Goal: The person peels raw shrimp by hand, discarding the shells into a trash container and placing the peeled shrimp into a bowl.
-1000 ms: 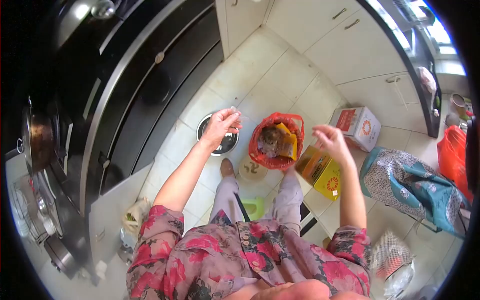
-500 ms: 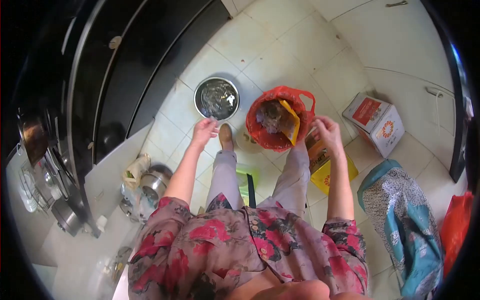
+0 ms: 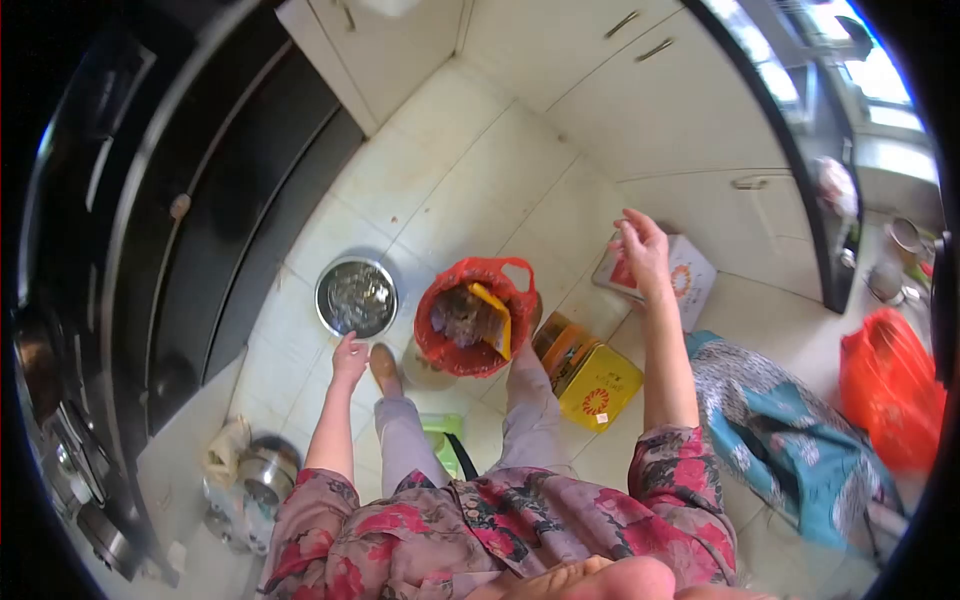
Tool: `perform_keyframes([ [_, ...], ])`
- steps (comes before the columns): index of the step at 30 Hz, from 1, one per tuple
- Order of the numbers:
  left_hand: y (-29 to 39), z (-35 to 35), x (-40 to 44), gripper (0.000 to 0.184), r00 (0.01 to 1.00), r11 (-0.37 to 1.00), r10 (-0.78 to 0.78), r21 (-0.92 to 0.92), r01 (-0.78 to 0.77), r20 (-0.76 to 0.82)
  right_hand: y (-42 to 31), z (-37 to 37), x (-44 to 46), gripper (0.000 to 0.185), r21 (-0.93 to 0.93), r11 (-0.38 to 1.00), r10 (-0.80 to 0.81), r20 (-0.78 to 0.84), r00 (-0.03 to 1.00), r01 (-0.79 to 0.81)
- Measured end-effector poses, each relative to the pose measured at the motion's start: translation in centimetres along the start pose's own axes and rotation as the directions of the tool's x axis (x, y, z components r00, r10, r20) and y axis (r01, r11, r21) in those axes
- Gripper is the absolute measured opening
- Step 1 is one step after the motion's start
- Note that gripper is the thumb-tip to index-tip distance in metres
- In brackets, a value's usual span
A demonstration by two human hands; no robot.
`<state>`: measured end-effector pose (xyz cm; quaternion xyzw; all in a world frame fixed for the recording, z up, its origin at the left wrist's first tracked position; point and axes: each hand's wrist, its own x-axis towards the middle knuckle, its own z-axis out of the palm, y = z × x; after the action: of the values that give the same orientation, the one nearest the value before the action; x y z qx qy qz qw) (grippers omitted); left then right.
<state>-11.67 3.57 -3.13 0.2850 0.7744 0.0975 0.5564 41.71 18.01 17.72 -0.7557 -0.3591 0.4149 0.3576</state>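
The right hand (image 3: 642, 240) was raised in front of a box (image 3: 692, 290) right of centre, fingers loosely curled and parted. The left hand (image 3: 348, 358) showed just below a metal bowl (image 3: 319, 297) left of centre, whether pinching anything I couldn't tell; the red basket (image 3: 427, 340) stood mid-frame.

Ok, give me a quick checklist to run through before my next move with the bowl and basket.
1. Metal bowl open side up on the floor: ok.
2. Red basket upright, top open: ok.
3. Yellow packet inside the basket: ok, at its right side.
4. Left hand near the bowl: ok, by its near rim.
5. Left hand holding nothing: cannot tell, too small in view.
6. Right hand above the basket: not ok, out to its right.
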Motion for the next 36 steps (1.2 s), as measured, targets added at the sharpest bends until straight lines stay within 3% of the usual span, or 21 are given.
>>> perform_keyframes([
  [4,8.6,-3.7,0.4,0.053,0.995,0.995,0.098,-0.027,-0.098,0.016,-8.9,-6.9,-3.2,0.038,0.021,0.992,-0.119,-0.116,0.986,0.122],
  [6,12.0,-5.0,0.3,0.048,0.972,0.964,0.226,-0.163,-0.212,0.070,-11.3,-9.3,-3.0,0.039,-0.021,0.992,-0.128,-0.101,0.987,0.127],
  [9,17.3,-6.8,-1.6,0.045,0.944,0.922,0.328,-0.228,-0.312,0.036,-12.6,-10.4,4.5,0.040,-0.127,0.976,-0.186,-0.060,0.981,0.178],
  [11,17.8,-7.7,-1.5,0.044,0.939,0.916,0.343,-0.221,-0.335,-0.004,-12.1,-9.6,12.8,0.041,-0.302,0.923,-0.269,-0.065,0.961,0.238],
  [13,17.0,-7.4,-1.5,0.043,0.940,0.919,0.336,-0.199,-0.341,-0.057,-9.9,-8.4,23.1,0.041,-0.415,0.870,-0.355,-0.153,0.923,0.266],
  [15,15.1,-7.1,-2.5,0.040,0.965,0.946,0.210,-0.217,-0.241,-0.156,-8.4,-6.2,30.5,0.041,-0.340,0.883,-0.399,-0.178,0.899,0.324],
  [17,14.1,-5.0,-4.1,0.038,0.988,0.962,0.094,-0.243,-0.123,-0.126,-9.3,-3.4,31.6,0.034,-0.243,0.868,-0.487,-0.256,0.835,0.432],
  [19,14.9,-2.2,-4.3,0.037,0.996,0.960,0.002,-0.280,-0.026,-0.086,-9.8,-2.2,33.2,0.023,-0.028,0.935,-0.353,-0.136,0.926,0.353],
  [22,17.1,2.1,-3.8,0.037,0.999,0.967,0.035,-0.253,-0.037,-0.013,-9.5,-0.4,31.8,0.018,0.073,0.916,-0.372,-0.219,0.902,0.395],
  [24,20.4,5.2,-3.9,0.037,0.998,0.964,0.059,-0.262,-0.050,0.027,-6.6,0.8,29.7,0.029,-0.045,0.901,-0.433,-0.160,0.887,0.432],
  [26,24.5,7.9,-3.9,0.037,0.992,0.957,0.108,-0.278,-0.086,0.068,-3.4,2.5,23.1,0.028,-0.137,0.869,-0.495,-0.242,0.834,0.476],
  [27,26.2,8.8,-4.1,0.037,0.978,0.957,0.173,-0.253,-0.139,0.118,-2.8,1.7,18.8,0.029,-0.080,0.844,-0.535,-0.165,0.828,0.530],
  [30,30.7,9.6,-5.2,0.037,0.935,0.942,0.297,-0.218,-0.253,0.197,-2.0,-0.1,9.0,0.039,-0.149,0.881,-0.471,-0.166,0.866,0.450],
  [33,32.9,8.1,-6.4,0.035,0.894,0.918,0.376,-0.234,-0.322,0.245,1.5,-2.1,2.7,0.046,-0.152,0.931,-0.362,-0.300,0.883,0.330],
  [35,32.8,6.4,-7.0,0.035,0.889,0.904,0.395,-0.270,-0.332,0.231,8.2,-4.5,0.7,0.040,-0.104,0.968,-0.251,-0.367,0.896,0.229],
  [36,32.2,5.3,-7.0,0.035,0.888,0.901,0.397,-0.280,-0.330,0.232,6.5,-5.4,-1.1,0.036,-0.122,0.987,-0.146,-0.366,0.919,0.108],
])
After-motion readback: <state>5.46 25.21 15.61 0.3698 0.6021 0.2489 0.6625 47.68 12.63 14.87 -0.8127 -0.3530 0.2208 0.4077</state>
